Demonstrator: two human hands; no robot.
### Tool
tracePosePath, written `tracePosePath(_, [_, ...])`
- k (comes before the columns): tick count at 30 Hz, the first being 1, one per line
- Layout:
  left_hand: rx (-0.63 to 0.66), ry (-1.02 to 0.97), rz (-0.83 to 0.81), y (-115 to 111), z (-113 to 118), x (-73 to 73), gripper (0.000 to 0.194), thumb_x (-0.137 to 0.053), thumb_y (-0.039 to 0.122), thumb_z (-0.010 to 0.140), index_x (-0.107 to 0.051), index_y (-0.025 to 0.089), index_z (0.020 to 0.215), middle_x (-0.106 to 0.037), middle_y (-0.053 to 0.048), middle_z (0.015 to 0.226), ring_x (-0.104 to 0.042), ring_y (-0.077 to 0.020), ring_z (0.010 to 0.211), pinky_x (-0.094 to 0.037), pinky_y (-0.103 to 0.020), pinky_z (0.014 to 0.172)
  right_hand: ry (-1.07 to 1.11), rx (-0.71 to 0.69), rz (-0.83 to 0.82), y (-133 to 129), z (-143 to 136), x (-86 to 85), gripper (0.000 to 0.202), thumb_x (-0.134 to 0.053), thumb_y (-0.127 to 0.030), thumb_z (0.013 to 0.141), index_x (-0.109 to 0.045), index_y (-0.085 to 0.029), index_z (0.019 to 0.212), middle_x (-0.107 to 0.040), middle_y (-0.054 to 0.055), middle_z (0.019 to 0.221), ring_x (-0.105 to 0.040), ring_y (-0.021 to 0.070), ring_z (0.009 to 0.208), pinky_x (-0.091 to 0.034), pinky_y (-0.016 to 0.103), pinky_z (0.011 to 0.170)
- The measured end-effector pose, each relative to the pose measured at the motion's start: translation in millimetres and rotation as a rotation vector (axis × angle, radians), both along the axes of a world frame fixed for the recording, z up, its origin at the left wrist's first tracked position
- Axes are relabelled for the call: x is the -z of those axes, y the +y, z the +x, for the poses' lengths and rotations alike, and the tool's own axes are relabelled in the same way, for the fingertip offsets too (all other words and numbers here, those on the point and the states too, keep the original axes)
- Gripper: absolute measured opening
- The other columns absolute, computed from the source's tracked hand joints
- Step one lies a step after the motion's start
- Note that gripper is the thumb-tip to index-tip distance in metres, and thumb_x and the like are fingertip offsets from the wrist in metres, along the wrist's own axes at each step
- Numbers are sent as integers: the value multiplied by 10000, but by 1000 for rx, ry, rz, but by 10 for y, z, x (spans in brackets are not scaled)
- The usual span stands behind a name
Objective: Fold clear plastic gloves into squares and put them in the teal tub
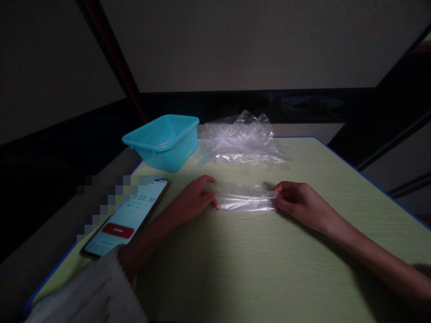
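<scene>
A clear plastic bag (pixel 245 197), folded into a flat strip, lies across the middle of the table between my hands. At its left end, my left hand (pixel 198 196) has thumb and fingers closed on the edge. My right hand (pixel 298 199) pinches the right end, fingertips partly hidden behind the thumb. Just beyond the strip rests a crumpled heap of clear plastic bags (pixel 245 141), its far part standing up in loose peaks.
A turquoise plastic basin (pixel 175 154) stands at the table's back left. Nearer, beside my left forearm, a phone (pixel 124 220) lies with its lit screen showing a timer. The pale yellow table (pixel 235 264) has a blue edge; a wall rises behind it.
</scene>
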State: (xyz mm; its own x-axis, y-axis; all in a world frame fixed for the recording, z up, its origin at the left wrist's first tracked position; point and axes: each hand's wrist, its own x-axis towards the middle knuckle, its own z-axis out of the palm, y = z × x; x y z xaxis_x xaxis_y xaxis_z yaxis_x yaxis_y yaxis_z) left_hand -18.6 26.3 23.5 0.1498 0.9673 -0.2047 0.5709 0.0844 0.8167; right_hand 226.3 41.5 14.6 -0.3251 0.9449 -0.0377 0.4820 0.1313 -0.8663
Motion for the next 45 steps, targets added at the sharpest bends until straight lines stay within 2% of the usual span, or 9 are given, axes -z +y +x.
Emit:
tracePosePath(9, [-55, 10, 24, -22, 52, -6, 493, -396, 154, 760, -345, 90, 1247, -646, 6, 615, -583, -153, 574, -380, -240, 539, 32, 54, 56, 8, -13, 86, 288, -535, -338, 664, -329, -224, 829, -549, -39, 484, -447, 118, 421, -317, 238, 392])
tracePosePath(13, [-50, 7, 21, -10, 61, 1, 498, -412, 159, 769, -334, 82, 1255, -637, 7, 607, -593, -155, 594, -381, -235, 541, -44, 72, 124, -12, -36, 84, 294, -553, -361, 679, -343, -224, 833, -486, -64, 480, -430, 112, 426, -289, 233, 394])
tracePosePath(22, [-42, 73, 45, -23, 54, 1, 667, -611, 152, 647, -344, 115, 1257, -620, 25, 634, -595, -169, 605, -393, -242, 536, -311, 50, 377, -51, -48, 88, 149, -520, -249, 727, -414, -208, 824, -511, -38, 537, -456, 124, 456, -322, 247, 437])
tracePosePath(25, [-43, 65, 57, -25, 59, 14, 675, -611, 142, 641, -342, 124, 1260, -604, 35, 619, -591, -169, 601, -399, -246, 542, -315, 15, 550, -40, -15, 59, 96, -497, -254, 761, -480, -187, 828, -573, 24, 649, -529, 153, 554, -409, 275, 501])
tracePosePath(29, [-46, 51, 73, -26, 59, 45, 682, -603, 136, 641, -334, 132, 1267, -598, 39, 609, -591, -170, 601, -400, -245, 538, -337, -139, 701, -50, 30, 18, 222, -449, -258, 830, -544, -159, 1005, -644, 113, 943, -601, 226, 858, -486, 396, 736])
tracePosePath(32, [-54, 55, 72, -26, 64, 52, 685, -602, 134, 637, -336, 135, 1268, -596, 39, 608, -587, -166, 596, -396, -242, 532, -336, -128, 628, -58, 36, 31, 261, -467, -265, 828, -539, -163, 1057, -652, 114, 994, -611, 239, 901, -488, 426, 780])
tracePosePath(38, [-53, 70, 68, -10, 82, 37, 693, -601, 132, 632, -333, 132, 1271, -585, 46, 596, -567, -155, 570, -380, -232, 511, -12, 140, 355, 171, 46, 151, 263, -554, -348, 720, -494, -162, 895, -636, 74, 756, -595, 181, 640, -492, 315, 558])
tracePosePath(42, [-53, 63, 56, -12, 84, 22, 692, -596, 131, 632, -335, 133, 1273, -583, 46, 593, -567, -157, 568, -376, -233, 506, -80, 11, 285, 371, 61, 160, 194, -526, -358, 712, -545, -166, 702, -606, 55, 661, -544, 158, 585, -438, 309, 552])
tracePosePath(45, [-50, 67, 63, -23, 81, 11, 680, -594, 135, 636, -347, 140, 1270, -584, 47, 603, -569, -154, 572, -380, -236, 519, -143, -72, 256, 434, 68, 130, 239, -493, -379, 737, -567, -164, 661, -593, 48, 632, -509, 147, 557, -406, 304, 537])
